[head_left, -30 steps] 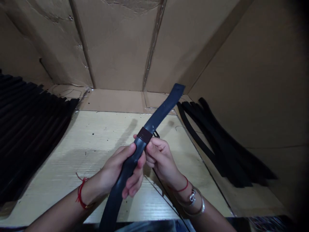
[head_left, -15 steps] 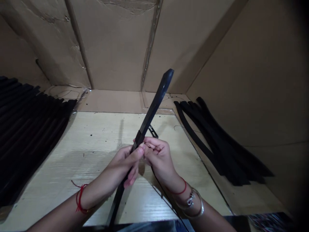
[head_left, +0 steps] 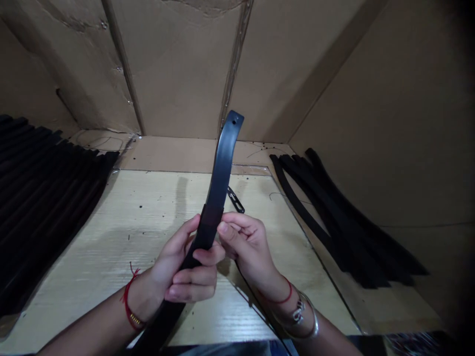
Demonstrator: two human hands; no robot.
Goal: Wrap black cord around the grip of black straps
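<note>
My left hand (head_left: 193, 267) is wrapped round a long black strap (head_left: 221, 163), held up at a slant over the board. Its upper end is smooth, slightly curved and has a small hole near the tip. Lower down, a duller black sleeve or covering (head_left: 211, 222) goes round the strap, with its edge just above my fingers. My right hand (head_left: 247, 242) is closed in a pinch at the strap's right side, by that edge. From beneath it a thin dark cord (head_left: 256, 301) trails down towards me; its pinched end is hidden by the fingers.
A small black slotted piece (head_left: 236, 200) lies on the pale board (head_left: 148, 237) behind the strap. Many dark strips (head_left: 44, 198) are stacked at the left, and several loose black strips (head_left: 334, 222) lie at the right. Cardboard walls (head_left: 178, 69) enclose the back and right side.
The strap has turned from nearly edge-on to show its broad face and hole, and its tip has moved left. My left thumb has shifted from across the strap to its left edge.
</note>
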